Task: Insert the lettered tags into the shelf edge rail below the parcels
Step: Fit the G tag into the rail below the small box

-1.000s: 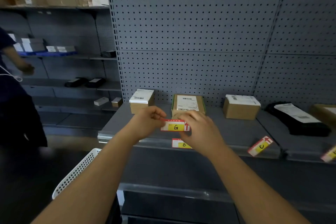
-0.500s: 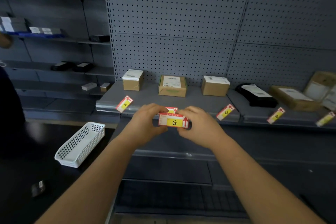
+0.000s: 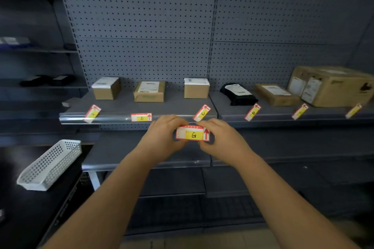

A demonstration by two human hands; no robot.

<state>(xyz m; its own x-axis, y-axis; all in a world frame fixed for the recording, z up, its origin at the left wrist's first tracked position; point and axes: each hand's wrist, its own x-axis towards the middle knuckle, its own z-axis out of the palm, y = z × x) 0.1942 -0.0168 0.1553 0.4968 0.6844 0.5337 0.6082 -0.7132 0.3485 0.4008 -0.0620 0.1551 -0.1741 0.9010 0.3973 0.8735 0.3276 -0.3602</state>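
Note:
A red-and-yellow tag marked G point(image 3: 192, 133) is held level between both hands, below the shelf edge rail point(image 3: 121, 118). My left hand point(image 3: 164, 137) pinches its left end and my right hand point(image 3: 221, 140) pinches its right end. One tag point(image 3: 141, 117) sits flat in the rail. Several others lean tilted against the rail: one at the left point(image 3: 92, 113), one marked C point(image 3: 202, 113), and more to the right point(image 3: 252, 112). Parcels stand on the shelf above: small brown boxes point(image 3: 149, 91), a black bag point(image 3: 237, 94), and a big carton point(image 3: 332, 86).
A white perforated basket point(image 3: 49, 164) sits on a dark surface at the lower left. A lower grey shelf point(image 3: 141, 153) juts out beneath my hands. Grey pegboard point(image 3: 145, 26) backs the shelving. Darker shelves with small items stand at the far left.
The view has pulled back and shifted right, showing more of the shelf and its tags. Both hands still hold the G tag, which now sits lower relative to the rail.

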